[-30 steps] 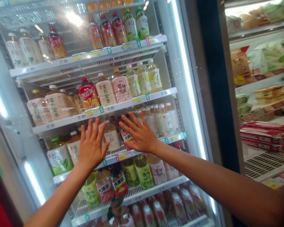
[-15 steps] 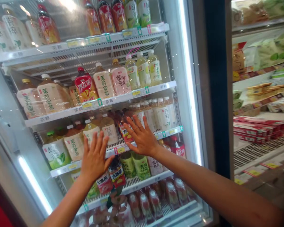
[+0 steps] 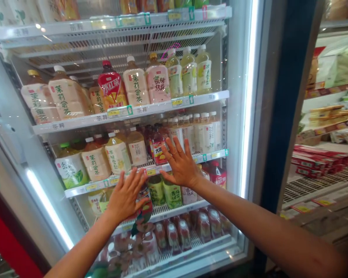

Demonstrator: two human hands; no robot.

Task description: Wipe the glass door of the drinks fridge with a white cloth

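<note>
Both of my hands are raised, palms forward, before a lit drinks fridge [image 3: 251, 96]. My left hand [image 3: 127, 196] has its fingers stretched, in front of the lower shelves, and holds nothing. My right hand [image 3: 181, 165] is spread wide, higher up and to the right, also with nothing in it. Behind its fingertips stand a dark tea bottle [image 3: 158, 146] and white-labelled bottles [image 3: 206, 133]. Left of my hands are a jasmine tea bottle [image 3: 95, 159] and a green-capped bottle [image 3: 71, 166]. Reflections suggest glass in front; whether my hands touch it, I cannot tell.
On the shelf above are a red-capped tea bottle [image 3: 112, 87] and a pink-labelled bottle [image 3: 158, 79]. Dark bottles [image 3: 172, 235] line the bottom shelf. To the right, past a dark upright post [image 3: 290, 96], a rack holds red boxes [image 3: 319, 160]. A red panel [image 3: 8, 224] borders the left.
The view has shifted, so the upper shelves sit higher in the picture. My left hand has moved right and lower against the shelves. My right hand stays spread, slightly further right.
</note>
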